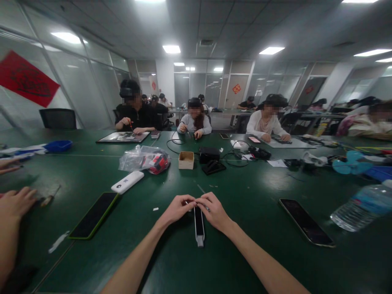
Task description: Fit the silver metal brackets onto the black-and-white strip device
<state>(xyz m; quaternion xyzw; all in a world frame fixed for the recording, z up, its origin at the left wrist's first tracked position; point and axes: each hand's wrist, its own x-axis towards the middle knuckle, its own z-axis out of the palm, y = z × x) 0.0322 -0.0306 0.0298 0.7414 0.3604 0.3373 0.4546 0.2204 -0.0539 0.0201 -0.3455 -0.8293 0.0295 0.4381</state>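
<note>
A long, narrow device with a black face and a white rim [199, 228] lies lengthwise in front of me on the green table. My left hand [180, 209] is closed at its far end, thumb and fingertips pinched there. My right hand [215, 212] meets it from the other side, fingers bent and closed over the same end. A thin grey stick-like tool [201, 188] pokes out beyond my right fingers; its kind is not clear. The fingertips hide the far end of the device. A small white scrap [156, 209] lies left of my left hand.
Phones lie at left [94, 215] and right [306, 222], with a water bottle [363, 206] far right. Ahead are a white handset-like device [128, 182], a plastic bag [143, 158], a small box [186, 160] and cables. A neighbour's hand [18, 202] rests at left; several people sit opposite.
</note>
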